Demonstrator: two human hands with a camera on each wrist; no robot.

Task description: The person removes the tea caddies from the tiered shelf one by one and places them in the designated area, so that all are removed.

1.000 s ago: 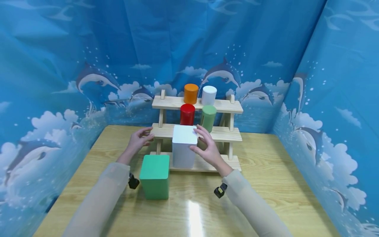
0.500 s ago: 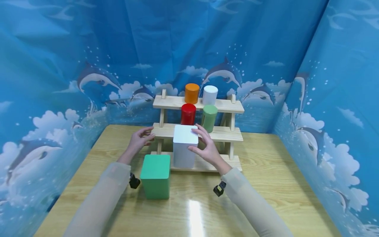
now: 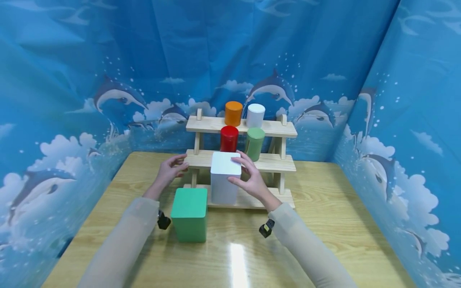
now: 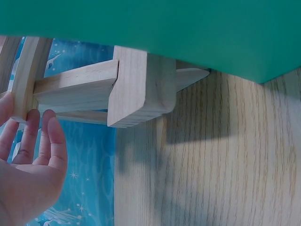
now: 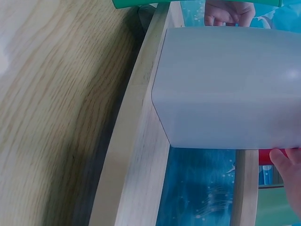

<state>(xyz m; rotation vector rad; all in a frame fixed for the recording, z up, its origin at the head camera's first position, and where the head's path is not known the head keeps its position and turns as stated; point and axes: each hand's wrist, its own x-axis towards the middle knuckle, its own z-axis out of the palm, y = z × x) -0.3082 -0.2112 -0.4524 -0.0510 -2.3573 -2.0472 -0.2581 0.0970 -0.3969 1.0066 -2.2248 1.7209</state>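
Note:
A white box (image 3: 224,188) stands upright on the lowest step of the three-tier wooden display shelf (image 3: 268,162). My right hand (image 3: 253,182) holds its right side near the top, thumb at the front face and fingers at the top edge. In the right wrist view only part of that hand (image 5: 290,181) shows, at the box's edge. My left hand (image 3: 169,170) pinches the left end of the middle step; the left wrist view shows thumb and fingertips on either side of the board (image 4: 28,80). A green box (image 3: 189,218) stands on the table before the shelf.
An orange canister (image 3: 233,114) and a white canister (image 3: 255,116) stand on the top step. Below them, a red canister (image 3: 229,139) and a light green canister (image 3: 254,145) occupy the middle step. A blue dolphin-print curtain (image 3: 201,60) surrounds the wooden table (image 3: 317,208).
The fingers of my right hand have shifted slightly left over the top of the white box. My left hand stays at the shelf's end. The boxes and canisters keep their places.

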